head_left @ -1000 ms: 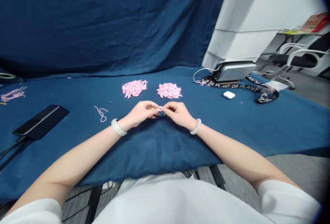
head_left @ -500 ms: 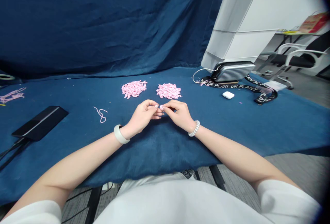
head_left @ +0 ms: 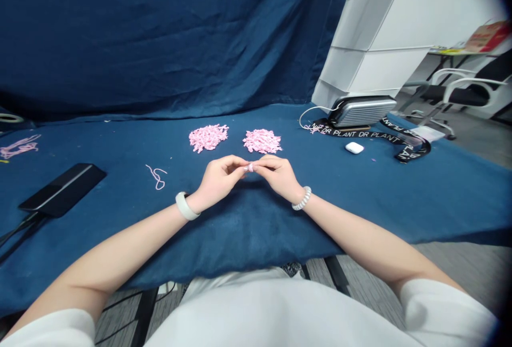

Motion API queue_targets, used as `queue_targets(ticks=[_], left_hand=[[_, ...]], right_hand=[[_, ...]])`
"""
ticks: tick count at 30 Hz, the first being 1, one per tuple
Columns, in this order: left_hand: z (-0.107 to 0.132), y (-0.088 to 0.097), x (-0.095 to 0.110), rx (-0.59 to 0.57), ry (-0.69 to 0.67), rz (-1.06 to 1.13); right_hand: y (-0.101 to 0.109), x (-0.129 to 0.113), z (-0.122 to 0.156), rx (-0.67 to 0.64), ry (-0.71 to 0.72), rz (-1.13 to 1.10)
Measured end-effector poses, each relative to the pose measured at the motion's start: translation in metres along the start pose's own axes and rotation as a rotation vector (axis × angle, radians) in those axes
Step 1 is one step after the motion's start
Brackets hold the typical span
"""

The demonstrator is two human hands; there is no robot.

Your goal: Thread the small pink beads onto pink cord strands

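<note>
My left hand point(head_left: 221, 180) and my right hand point(head_left: 279, 178) meet over the front of the blue-covered table, fingertips pinched together. Between them shows a small pink piece point(head_left: 250, 167), perhaps knotted yarn; its form is mostly hidden by the fingers. Both hands are closed on it. Just beyond lie two heaps of small pink pieces: a left heap point(head_left: 208, 138) and a right heap point(head_left: 262, 140). Left of my left hand, a loose strand of pink yarn point(head_left: 157, 177) lies curled on the cloth.
A black device point(head_left: 62, 190) with cables lies at the left, with pink strands point(head_left: 20, 147) behind it. To the right are a white earphone case point(head_left: 354, 147), a lettered black strap point(head_left: 360, 134) and a ribbed silver case point(head_left: 364, 111). A blue curtain point(head_left: 160, 38) hangs behind.
My fingertips have come closer together around the small pink piece. The lower fingers of my left hand, stretched out before, are now tucked behind. The heaps have not moved.
</note>
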State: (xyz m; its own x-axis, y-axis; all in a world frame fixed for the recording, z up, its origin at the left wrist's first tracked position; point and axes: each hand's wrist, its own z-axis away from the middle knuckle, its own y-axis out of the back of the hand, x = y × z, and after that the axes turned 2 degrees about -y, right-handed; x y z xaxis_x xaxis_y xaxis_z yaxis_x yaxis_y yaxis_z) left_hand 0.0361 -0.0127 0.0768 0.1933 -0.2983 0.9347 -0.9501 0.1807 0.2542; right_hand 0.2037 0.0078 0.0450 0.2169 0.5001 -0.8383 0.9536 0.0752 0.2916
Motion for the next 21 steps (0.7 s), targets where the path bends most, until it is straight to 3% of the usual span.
queue_targets(ticks=[11,21], left_hand=[[0.0004,0.0029,-0.002,-0.004,-0.087,-0.197],[-0.0041,0.0051,-0.0072,0.042,-0.059,-0.028]], right_hand=[[-0.0006,-0.0014,0.0001,-0.039,-0.047,-0.084],[0.0011,-0.0008,-0.0019,-0.011,-0.173,-0.203]])
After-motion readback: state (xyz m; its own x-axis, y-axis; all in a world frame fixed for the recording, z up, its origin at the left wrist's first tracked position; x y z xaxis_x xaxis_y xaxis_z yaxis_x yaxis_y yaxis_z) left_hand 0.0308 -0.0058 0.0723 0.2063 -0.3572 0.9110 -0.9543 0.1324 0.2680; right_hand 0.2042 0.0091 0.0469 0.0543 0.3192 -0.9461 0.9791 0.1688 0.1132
